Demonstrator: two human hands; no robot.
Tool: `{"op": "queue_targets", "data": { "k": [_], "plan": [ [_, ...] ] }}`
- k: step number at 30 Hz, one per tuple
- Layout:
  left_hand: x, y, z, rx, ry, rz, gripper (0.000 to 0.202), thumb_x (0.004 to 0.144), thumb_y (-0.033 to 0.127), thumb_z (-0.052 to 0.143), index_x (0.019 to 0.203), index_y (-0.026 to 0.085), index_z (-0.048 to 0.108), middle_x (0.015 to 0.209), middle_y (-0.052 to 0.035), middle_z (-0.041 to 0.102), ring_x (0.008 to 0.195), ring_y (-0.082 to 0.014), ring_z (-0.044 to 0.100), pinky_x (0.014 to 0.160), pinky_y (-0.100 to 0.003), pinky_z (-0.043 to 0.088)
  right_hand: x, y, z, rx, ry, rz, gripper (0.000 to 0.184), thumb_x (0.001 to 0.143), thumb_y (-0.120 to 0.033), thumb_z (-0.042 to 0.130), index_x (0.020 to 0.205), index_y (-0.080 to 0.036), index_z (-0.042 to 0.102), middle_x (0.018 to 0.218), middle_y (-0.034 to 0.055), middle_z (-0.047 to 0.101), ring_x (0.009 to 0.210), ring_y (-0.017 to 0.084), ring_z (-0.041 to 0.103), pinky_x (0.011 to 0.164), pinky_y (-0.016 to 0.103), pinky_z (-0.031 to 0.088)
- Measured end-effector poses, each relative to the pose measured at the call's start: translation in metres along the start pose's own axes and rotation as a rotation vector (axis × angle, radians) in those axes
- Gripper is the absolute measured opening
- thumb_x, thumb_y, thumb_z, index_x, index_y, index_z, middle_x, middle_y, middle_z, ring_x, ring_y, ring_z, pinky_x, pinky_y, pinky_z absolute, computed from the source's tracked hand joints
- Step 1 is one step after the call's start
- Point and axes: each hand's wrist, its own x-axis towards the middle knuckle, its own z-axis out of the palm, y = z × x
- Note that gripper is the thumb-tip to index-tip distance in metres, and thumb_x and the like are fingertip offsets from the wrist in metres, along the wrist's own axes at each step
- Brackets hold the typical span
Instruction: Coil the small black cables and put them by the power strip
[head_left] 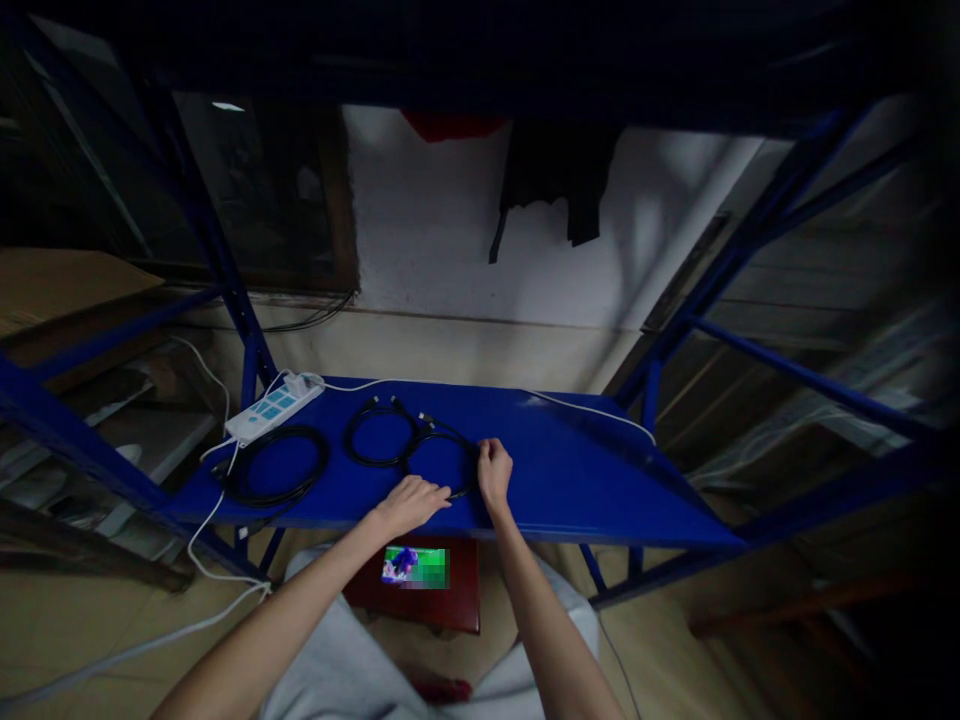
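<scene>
Fingers [439, 492] of the left hand [409, 504] and right hand [495, 474] pinch a round-looped black cable [448, 436] on a smooth blue shelf [577, 470].

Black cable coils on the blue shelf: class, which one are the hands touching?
The rightmost coil; the left hand and right hand touch it, but not the middle coil or leftmost coil.

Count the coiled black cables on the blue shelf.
3: the left coil beside the white power strip; the middle coil; and the right coil, partly covered by the left hand and right hand. No others show, though the hands could hide some.
</scene>
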Motion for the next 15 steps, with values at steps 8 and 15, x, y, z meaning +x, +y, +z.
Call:
{"op": "queue_targets", "data": {
  "k": [8, 15],
  "plan": [
    [0.033, -0.021, -0.013, 0.132, -0.015, 0.104, 0.021, 0.102, 0.032, 0.048, 0.091, 0.019, 0.061, 0.072, -0.0028, 0.067, 0.064, -0.0167, 0.063, 0.064, -0.029, 0.039, 0.004, 0.010, -0.004, 0.315, 0.092, 0.055, 0.048, 0.091, -0.055, 0.041, 0.095, -0.014, 0.067, 0.064, 0.0007, 0.057, 0.059, 0.016, 0.050, 0.061, 0.026, 0.036],
    [0.008, -0.033, -0.079, 0.086, 0.187, 0.019, 0.028, 0.105, 0.028, 0.038, 0.089, 0.020, 0.060, 0.077, -0.0035, 0.063, 0.075, -0.0160, 0.061, 0.075, -0.032, 0.040, -0.001, 0.006, -0.012, 0.213, -0.068, 0.023, 0.046, 0.089, -0.052, 0.042, 0.091, -0.015, 0.068, 0.064, 0.0022, 0.059, 0.057, 0.017, 0.050, 0.059, 0.027, 0.035]
  ]
}}
